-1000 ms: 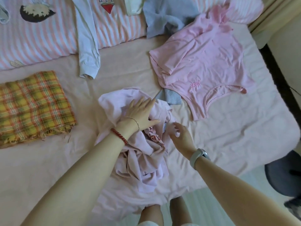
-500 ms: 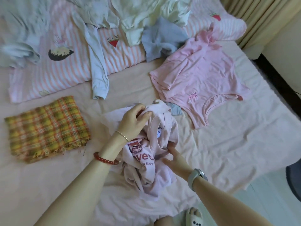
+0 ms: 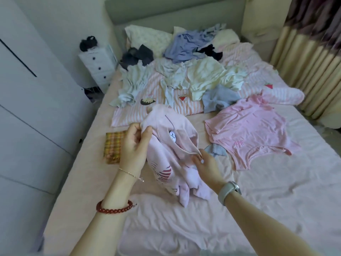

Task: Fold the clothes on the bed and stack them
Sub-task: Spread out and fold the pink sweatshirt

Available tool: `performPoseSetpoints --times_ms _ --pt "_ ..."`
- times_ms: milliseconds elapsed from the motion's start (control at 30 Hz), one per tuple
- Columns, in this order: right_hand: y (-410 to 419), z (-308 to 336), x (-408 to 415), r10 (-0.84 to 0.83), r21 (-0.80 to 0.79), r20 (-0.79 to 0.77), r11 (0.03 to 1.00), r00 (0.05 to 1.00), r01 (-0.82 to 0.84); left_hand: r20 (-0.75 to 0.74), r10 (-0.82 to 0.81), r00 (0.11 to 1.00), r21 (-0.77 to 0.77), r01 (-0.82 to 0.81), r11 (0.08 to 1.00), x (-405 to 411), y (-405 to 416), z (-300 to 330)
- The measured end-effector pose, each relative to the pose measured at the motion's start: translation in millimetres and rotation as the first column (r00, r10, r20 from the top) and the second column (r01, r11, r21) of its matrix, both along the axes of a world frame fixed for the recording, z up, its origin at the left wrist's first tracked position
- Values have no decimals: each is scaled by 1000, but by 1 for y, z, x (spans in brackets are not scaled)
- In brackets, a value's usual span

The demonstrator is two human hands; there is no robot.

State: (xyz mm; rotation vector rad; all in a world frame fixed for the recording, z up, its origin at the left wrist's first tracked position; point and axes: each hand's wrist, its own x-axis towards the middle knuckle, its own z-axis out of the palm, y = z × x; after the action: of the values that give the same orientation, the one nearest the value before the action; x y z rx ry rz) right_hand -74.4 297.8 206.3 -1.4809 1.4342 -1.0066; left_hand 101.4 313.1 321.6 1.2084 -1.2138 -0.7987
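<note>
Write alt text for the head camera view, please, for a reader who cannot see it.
Two hands hold up a crumpled pale pink shirt over a bed: the left hand pinches its top edge, the right hand grips its neckline. A pink top lies flat to the right, a folded plaid cloth to the left, and unfolded clothes are piled behind.

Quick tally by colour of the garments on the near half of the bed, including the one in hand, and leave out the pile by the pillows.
Pale pink: 1, the printed shirt pinched by the left hand and right hand.
Brighter pink: 1, the T-shirt lying flat.
Yellow plaid: 1, the folded cloth.
Grey: 1, a small piece.
Total: 4.
</note>
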Motion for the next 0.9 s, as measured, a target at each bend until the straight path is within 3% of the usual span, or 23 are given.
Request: performPoseSetpoints --times_ms 100,267,333,400,533,633,767,900 --pt "29 62 -38 5 -164 12 986 1000 -3 -3 80 997 -39 -80 996 -2 54 25" --pt "58 165 -88 60 -402 -157 908 986 -120 224 174 959 -125 -149 981 4 121 45" --pt "71 191 -96 74 -462 -195 873 978 -158 261 75 962 -77 -57 995 10 136 46" --pt "84 204 -100 67 -510 -208 844 976 -166 152 -88 984 30 84 996 7 148 51" --pt "104 213 -106 -27 -574 -139 816 990 -58 5 -247 969 110 245 963 -14 162 55" --pt "113 215 -113 -107 -602 -107 798 989 21 4 -380 925 142 375 916 -25 167 50" --pt "129 223 -120 -211 -669 -34 731 977 135 14 -462 887 141 455 879 -32 177 59" --pt "148 234 -126 -273 -718 -3 671 962 188 84 -427 900 140 414 899 -25 184 71"
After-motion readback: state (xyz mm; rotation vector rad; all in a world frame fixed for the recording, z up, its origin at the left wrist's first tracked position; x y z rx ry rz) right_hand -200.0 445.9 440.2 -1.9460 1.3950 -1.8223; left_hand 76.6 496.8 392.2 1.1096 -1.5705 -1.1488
